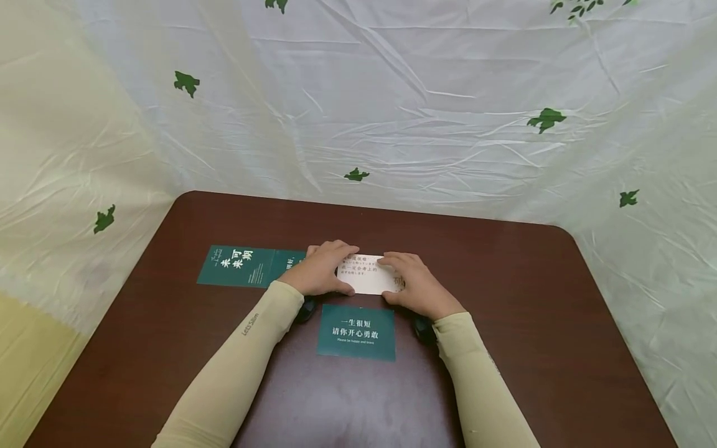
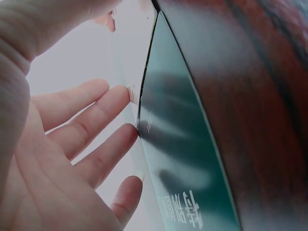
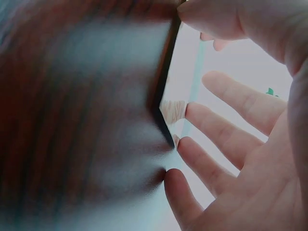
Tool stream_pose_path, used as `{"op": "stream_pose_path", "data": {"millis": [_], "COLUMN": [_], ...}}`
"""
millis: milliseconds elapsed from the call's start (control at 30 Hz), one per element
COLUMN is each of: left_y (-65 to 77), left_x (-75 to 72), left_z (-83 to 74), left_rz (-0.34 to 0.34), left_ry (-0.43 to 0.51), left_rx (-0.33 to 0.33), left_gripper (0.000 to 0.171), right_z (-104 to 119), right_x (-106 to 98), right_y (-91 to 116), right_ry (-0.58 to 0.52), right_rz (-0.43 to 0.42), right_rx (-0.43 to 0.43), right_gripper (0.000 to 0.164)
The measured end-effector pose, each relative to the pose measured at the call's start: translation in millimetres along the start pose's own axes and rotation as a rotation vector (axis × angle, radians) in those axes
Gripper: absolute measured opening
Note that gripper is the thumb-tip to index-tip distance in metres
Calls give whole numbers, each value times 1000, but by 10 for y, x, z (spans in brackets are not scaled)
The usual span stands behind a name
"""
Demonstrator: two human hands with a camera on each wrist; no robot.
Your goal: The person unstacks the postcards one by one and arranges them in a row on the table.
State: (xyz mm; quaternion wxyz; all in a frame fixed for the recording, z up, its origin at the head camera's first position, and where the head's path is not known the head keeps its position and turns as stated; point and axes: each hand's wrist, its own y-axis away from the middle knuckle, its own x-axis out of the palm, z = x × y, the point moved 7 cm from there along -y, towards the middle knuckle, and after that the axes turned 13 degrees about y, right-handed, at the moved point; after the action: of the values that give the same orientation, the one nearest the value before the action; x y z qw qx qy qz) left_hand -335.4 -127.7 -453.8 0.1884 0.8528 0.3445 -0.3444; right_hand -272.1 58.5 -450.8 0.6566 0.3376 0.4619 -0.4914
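A white card (image 1: 363, 285) printed with dark characters lies on the table between the two hands. My left hand (image 1: 318, 272) is at its left end, with fingers extended over the far side and the thumb by the near edge. At the other end, my right hand (image 1: 419, 285) spreads its fingers over the card, its thumb touching the near edge. In the left wrist view a green card (image 2: 180, 130) with white characters adjoins the white one, partly under the left hand in the head view. Fingertips (image 3: 186, 109) touch the white card in the right wrist view.
Another green card (image 1: 238, 266) continues the row at the left. Nearer the body lies a separate green card (image 1: 356, 347) with white text. The brown table (image 1: 504, 298) has rounded far corners. White sheeting (image 1: 448, 155) with green leaf shapes surrounds it.
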Motion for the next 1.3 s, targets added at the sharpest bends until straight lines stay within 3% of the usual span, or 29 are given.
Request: {"op": "stream_pose_path", "data": {"millis": [367,567,733,900,1000,1300], "left_y": [34,85,340,720,873,975], "left_x": [11,-21,-18,79,142,251], "left_z": [-64,-120,-217,-242,-215,-208], "left_rz": [17,-21,-30,24,38,52], "left_ry": [-6,-5,-1,-27,-45,-73], "left_rx": [-14,15,64,89,107,127], "left_gripper": [94,96,95,96,96,102], "right_z": [-9,68,287,472,516,640], "right_x": [-9,-212,-269,-69,75,238], "right_y": [78,128,271,473,543,588], "right_ry": [19,15,64,156,174,181], "right_rz": [6,-83,-135,-100,-45,42], "right_rx": [15,20,-34,-96,-101,-97], "right_gripper": [62,63,61,67,76,88]}}
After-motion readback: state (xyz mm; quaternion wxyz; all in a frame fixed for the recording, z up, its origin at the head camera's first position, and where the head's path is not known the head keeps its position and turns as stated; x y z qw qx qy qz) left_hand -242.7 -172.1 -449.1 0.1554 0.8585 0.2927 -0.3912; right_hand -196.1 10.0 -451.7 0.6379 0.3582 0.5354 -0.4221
